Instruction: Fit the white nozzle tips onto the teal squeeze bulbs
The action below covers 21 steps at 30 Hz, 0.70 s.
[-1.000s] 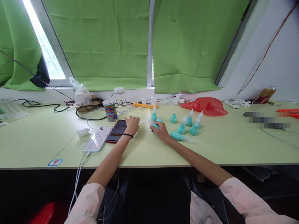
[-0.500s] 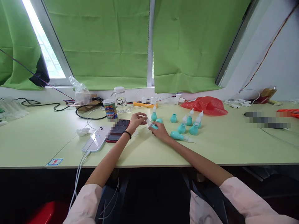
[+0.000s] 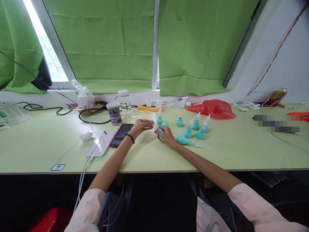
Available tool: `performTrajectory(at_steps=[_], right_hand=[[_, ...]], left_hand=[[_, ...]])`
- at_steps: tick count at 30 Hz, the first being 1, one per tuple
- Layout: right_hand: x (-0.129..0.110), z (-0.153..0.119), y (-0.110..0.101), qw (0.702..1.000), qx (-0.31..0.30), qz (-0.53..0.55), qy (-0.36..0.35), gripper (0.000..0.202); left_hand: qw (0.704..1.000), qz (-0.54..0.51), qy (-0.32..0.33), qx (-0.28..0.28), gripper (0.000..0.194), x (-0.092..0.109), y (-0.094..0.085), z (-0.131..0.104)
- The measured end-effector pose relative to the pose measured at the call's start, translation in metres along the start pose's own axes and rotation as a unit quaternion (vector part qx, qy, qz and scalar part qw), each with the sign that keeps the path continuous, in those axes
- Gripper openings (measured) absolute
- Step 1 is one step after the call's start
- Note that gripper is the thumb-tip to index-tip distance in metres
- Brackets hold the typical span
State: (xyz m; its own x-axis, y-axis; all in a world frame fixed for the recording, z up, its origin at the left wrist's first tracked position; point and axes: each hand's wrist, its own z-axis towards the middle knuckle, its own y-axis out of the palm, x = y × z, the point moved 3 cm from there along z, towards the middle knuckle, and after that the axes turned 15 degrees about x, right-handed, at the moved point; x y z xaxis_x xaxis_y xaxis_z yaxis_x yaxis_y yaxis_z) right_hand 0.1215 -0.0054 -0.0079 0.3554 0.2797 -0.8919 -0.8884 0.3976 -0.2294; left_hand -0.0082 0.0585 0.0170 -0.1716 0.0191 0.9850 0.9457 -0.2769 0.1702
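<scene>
My right hand (image 3: pixel 167 136) is closed around a teal squeeze bulb (image 3: pixel 161 130) of a nasal aspirator, tilted up to the left. At the bulb's mouth is a clear nozzle (image 3: pixel 155 126), pinched between the fingertips of my left hand (image 3: pixel 142 126). How far the nozzle sits in the bulb I cannot tell. Just beyond my hands, an aspirator with a frosted tip (image 3: pixel 159 120) stands upright. To the right stand several more aspirators (image 3: pixel 200 134) and a teal bulb without a tip (image 3: pixel 179 122). One aspirator (image 3: pixel 182 140) lies on its side near my right wrist.
Left of my hands lie a dark-screened phone (image 3: pixel 122 135) and a pale phone (image 3: pixel 100 145) with white cables. A printed can (image 3: pixel 114 113) and a clear jar (image 3: pixel 125 104) stand behind them. A red plastic bag (image 3: pixel 212 109) lies at the back of the table (image 3: pixel 229 154).
My left hand has shifted slightly right and its fingers have straightened along the nozzle. My right hand has turned a little with the bulb. The dark phone's screen shows more plainly.
</scene>
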Motion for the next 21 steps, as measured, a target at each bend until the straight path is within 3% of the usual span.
performTrajectory(at_steps=[3,7,11,17,21], right_hand=[[0.001,0.002,0.003,0.996,-0.033,0.051,0.069,0.013],[0.006,0.003,0.006,0.967,-0.106,0.135,0.19,0.012],[0.004,0.002,0.003,0.938,-0.164,0.18,0.246,0.015],[0.002,-0.001,-0.001,0.827,-0.3,0.288,0.379,0.015],[0.001,-0.001,-0.007,0.789,-0.354,0.277,0.419,0.016]], left_hand=[[1.0,0.016,0.008,0.006,0.026,-0.001,0.002,-0.001],[0.998,0.025,0.049,0.006,0.027,0.0,0.005,-0.004],[0.998,0.01,0.064,-0.015,0.027,-0.002,0.009,-0.006],[0.998,-0.003,0.06,-0.015,0.029,-0.01,0.009,-0.005],[0.998,0.009,0.042,-0.048,0.031,-0.013,0.009,-0.004]])
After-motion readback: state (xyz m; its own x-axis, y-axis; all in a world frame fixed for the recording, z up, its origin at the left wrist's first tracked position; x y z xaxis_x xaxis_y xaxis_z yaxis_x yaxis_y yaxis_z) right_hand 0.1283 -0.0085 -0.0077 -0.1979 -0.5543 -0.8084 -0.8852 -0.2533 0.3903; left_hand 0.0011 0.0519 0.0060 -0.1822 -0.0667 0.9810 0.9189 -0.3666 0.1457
